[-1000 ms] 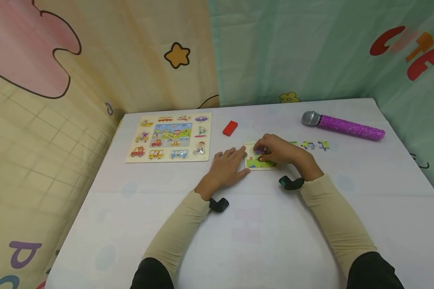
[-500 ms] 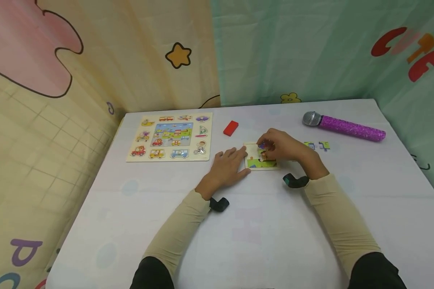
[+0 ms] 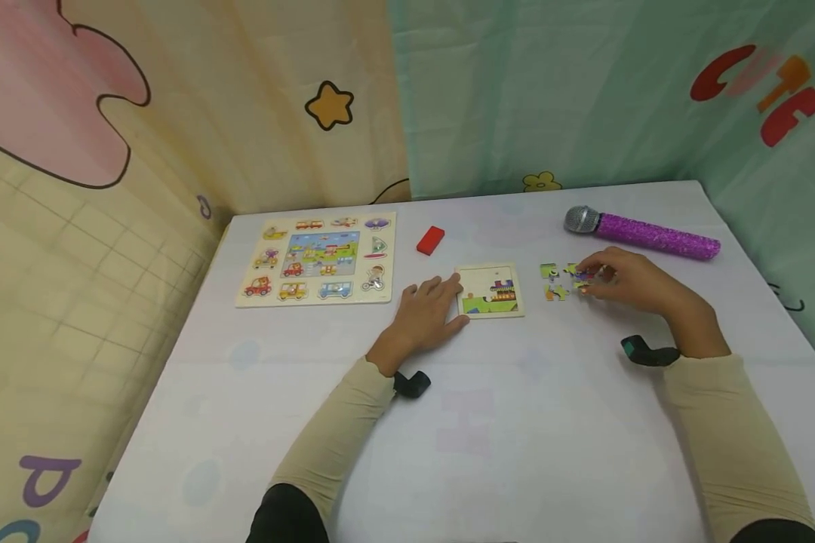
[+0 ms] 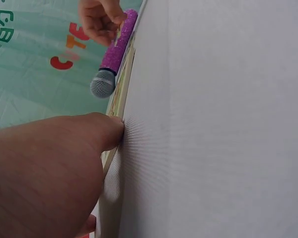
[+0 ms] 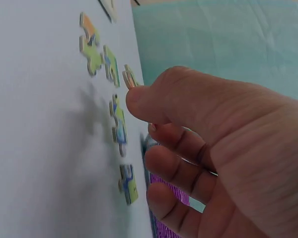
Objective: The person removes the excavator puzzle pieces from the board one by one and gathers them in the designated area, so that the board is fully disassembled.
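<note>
Right hand (image 3: 635, 283) has moved off the puzzle board (image 3: 474, 280) to right of frame, fingers pinching a puzzle piece (image 5: 129, 76), board lying left of them near centre, loose pieces (image 3: 549, 271) between, left hand (image 3: 424, 317) nearer, extended fingers touching its left edge.

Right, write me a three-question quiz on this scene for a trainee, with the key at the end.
1. Which hand rests at the edge of the small puzzle board?
2. True or false: in the head view, the microphone lies to the right of the red block.
3. Which of these is nearest the right hand?
A) the large puzzle board
B) the loose puzzle pieces
C) the red block

Key:
1. The left hand, at the board's left edge.
2. True.
3. B.
</note>
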A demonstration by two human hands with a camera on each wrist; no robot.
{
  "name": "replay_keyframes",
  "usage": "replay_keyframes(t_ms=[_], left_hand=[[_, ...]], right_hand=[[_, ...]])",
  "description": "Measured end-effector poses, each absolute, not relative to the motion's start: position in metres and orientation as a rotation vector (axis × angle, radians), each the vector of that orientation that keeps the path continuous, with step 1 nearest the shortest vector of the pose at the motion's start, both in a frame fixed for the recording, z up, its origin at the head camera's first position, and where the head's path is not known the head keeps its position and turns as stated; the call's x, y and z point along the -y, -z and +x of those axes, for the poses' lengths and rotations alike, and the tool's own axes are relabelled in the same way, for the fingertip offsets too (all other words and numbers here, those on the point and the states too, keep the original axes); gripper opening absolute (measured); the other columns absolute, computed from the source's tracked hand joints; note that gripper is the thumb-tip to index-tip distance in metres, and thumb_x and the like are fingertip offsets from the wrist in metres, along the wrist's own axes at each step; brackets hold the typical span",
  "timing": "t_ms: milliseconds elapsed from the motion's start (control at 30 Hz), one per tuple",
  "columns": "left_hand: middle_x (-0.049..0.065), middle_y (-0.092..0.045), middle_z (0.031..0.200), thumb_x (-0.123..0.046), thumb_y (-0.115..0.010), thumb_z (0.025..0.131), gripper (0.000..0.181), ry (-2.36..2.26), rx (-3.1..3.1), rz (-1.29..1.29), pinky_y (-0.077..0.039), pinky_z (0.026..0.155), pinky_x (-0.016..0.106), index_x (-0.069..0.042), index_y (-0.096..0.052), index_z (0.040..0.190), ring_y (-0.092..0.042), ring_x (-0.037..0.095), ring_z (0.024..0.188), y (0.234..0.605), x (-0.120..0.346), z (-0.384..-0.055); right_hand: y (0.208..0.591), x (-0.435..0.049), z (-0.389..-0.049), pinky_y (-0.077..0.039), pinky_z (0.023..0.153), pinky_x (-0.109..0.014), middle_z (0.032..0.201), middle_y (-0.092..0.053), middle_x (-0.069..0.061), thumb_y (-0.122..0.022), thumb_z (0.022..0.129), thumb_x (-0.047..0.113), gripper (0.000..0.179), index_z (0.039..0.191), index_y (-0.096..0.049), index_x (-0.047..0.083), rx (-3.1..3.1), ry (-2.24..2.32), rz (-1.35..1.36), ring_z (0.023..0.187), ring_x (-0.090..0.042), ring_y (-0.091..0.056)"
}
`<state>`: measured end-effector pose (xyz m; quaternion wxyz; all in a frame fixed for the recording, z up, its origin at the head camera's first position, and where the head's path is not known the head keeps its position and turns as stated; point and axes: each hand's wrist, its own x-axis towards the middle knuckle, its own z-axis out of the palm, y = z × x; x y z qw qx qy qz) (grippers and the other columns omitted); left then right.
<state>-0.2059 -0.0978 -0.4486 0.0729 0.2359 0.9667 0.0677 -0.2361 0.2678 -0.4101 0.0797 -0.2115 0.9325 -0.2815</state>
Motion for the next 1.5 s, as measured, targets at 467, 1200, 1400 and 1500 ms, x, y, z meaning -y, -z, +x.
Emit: replay_keyframes(t_ms=[467, 1200, 1400, 1500], left_hand=[[-0.003, -0.025, 0.166, -0.054, -0.049, 0.102, 0.065, -0.165, -2.916, 0.699, -0.025, 0.114, 0.053, -0.021, -0.035, 0.157, -0.024, 0.023, 0.149, 0.449, 0.101, -0.207], [-0.002, -0.024, 0.166, -0.053, -0.049, 0.103, 0.064, -0.192, -2.909, 0.716, -0.024, 0.115, 0.054, -0.02, -0.036, 0.156, -0.024, 0.024, 0.149, 0.448, 0.1, -0.206], [-0.002, -0.024, 0.166, -0.053, -0.049, 0.103, 0.065, -0.192, -2.906, 0.72, -0.023, 0.115, 0.054, -0.02, -0.035, 0.157, -0.024, 0.024, 0.149, 0.447, 0.098, -0.206], [-0.002, -0.023, 0.167, -0.053, -0.049, 0.102, 0.066, -0.191, -2.9, 0.713, -0.023, 0.115, 0.054, -0.02, -0.035, 0.157, -0.024, 0.024, 0.149, 0.448, 0.098, -0.205]], right_hand=[[0.424, -0.276, -0.237, -0.051, 0.082, -0.031, 0.103, -0.067, -0.007, -0.078, 0.086, -0.001, 0.017, 0.101, -0.077, 0.007, -2.769, 0.898, -0.704, 0.098, -0.028, -0.063], [0.415, -0.275, -0.235, -0.049, 0.091, -0.054, 0.117, -0.067, -0.018, -0.075, 0.09, 0.0, 0.03, 0.12, -0.069, 0.0, -2.737, 0.855, -0.612, 0.107, -0.038, -0.062], [0.401, -0.264, -0.23, -0.048, 0.089, -0.052, 0.122, -0.065, -0.019, -0.07, 0.095, 0.006, 0.035, 0.128, -0.063, -0.002, -2.733, 0.895, -0.586, 0.107, -0.035, -0.06], [0.401, -0.241, -0.231, -0.049, 0.091, -0.052, 0.122, -0.065, -0.017, -0.071, 0.096, 0.009, 0.035, 0.128, -0.063, -0.002, -2.675, 0.884, -0.683, 0.107, -0.033, -0.061]])
